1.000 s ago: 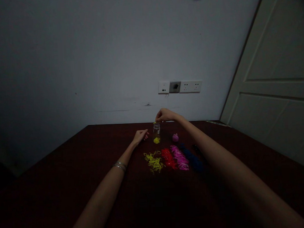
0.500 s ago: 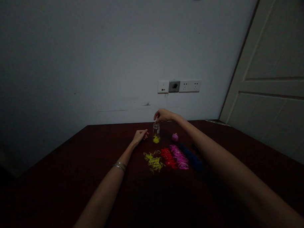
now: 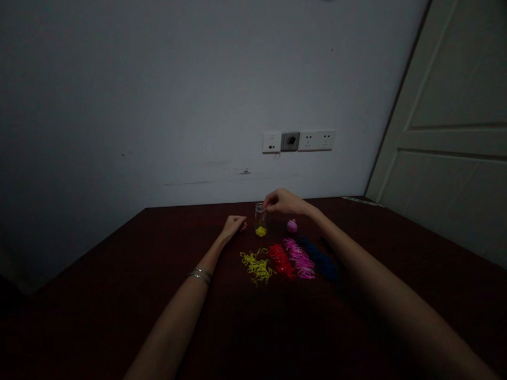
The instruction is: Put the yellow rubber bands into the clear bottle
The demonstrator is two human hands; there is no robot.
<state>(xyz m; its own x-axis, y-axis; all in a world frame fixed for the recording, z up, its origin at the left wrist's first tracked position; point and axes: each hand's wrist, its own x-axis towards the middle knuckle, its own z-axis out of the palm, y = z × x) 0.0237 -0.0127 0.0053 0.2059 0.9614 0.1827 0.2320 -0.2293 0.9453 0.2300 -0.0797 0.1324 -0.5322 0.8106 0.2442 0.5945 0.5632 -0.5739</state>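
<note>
A clear glass jar (image 3: 260, 216) stands upright at the back of the table, with a small clump of yellow bands (image 3: 261, 232) at its bottom. At the jar's upper right side is my right hand (image 3: 282, 201), thumb and fingers pinched together by the rim. Anything between those fingertips is too small to make out. My left hand (image 3: 233, 226) rests on the table left of the jar, fingers curled, apart from the glass. In front lie loose piles of yellow bands (image 3: 258, 267), red bands (image 3: 281, 261), pink bands (image 3: 299, 259) and dark blue bands (image 3: 319, 260).
A small round pink object (image 3: 292, 226) with a loop on top sits right of the jar. The dark red table (image 3: 188, 231) meets a grey wall (image 3: 192, 103) bearing sockets (image 3: 316, 140). On the right is a white panelled door (image 3: 452, 166).
My right hand has moved from above the jar's mouth slightly down and right, to beside the rim. Yellow bands in the jar look more compact. My left hand has stayed put.
</note>
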